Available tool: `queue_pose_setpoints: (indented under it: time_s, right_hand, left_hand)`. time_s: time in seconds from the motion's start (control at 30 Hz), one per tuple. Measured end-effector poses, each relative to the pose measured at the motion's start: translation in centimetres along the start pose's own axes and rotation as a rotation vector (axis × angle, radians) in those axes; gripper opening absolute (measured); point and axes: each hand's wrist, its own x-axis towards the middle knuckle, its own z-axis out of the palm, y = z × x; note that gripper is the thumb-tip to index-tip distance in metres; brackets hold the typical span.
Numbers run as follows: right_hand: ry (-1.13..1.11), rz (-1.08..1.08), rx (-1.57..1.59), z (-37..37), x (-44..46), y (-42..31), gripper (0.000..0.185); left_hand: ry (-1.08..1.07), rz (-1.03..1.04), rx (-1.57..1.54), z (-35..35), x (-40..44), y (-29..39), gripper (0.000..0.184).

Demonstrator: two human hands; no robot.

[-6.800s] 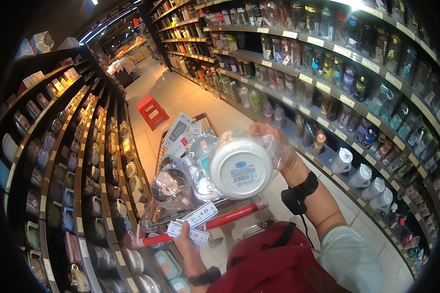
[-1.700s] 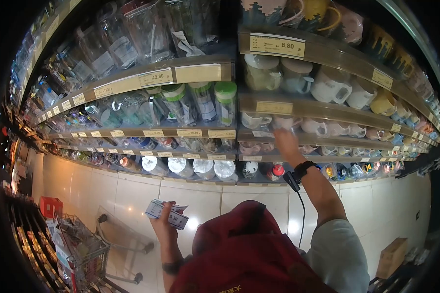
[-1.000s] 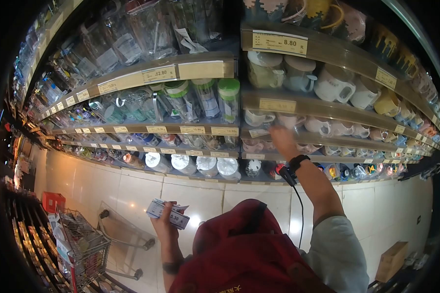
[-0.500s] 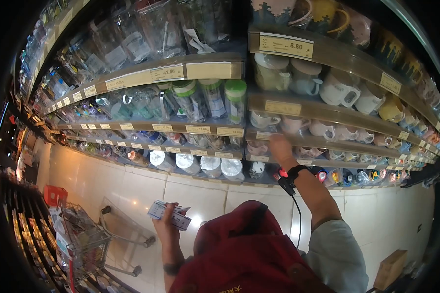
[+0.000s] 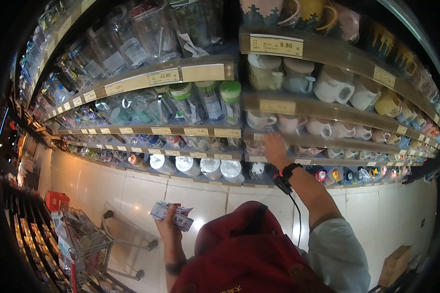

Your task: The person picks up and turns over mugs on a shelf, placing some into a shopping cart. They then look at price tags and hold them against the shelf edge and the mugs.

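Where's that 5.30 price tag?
In the head view's lower left, the 5.30 price tag is in the left hand, between shopping cart and red garment.

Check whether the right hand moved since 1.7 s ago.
Yes: the right hand has shifted left in the view, judged against the fixed 8.80 price tag above it.

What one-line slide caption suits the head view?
Left hand holding price labels, right hand at a shelf edge below mugs.
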Motion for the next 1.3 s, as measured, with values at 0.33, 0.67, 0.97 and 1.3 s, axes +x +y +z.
queue_pose_setpoints:
  time_s: [0.33,0.67,0.97,1.3]
  right_hand:
    - [-0.004,0.033,0.019,0.8,0.4,0.2,0.028]
    - [-0.204,-0.065,0.903,-1.1,-4.0,-9.2,0.035]
    - [-0.322,-0.439,1.207,-13.3,-6.8,-18.9,0.035]
    - [-0.256,-0.343,1.276,-13.3,-6.8,-20.5,0.02]
  left_hand:
    - [0.016,0.009,-0.042,0.5,-0.2,0.7,0.022]
    - [-0.214,-0.041,-0.627,1.5,1.5,2.6,0.033]
    - [-0.226,0.092,-0.559,3.7,0.0,3.2,0.037]
    - [-0.336,0.039,-0.636,2.8,-0.9,2.8,0.032]
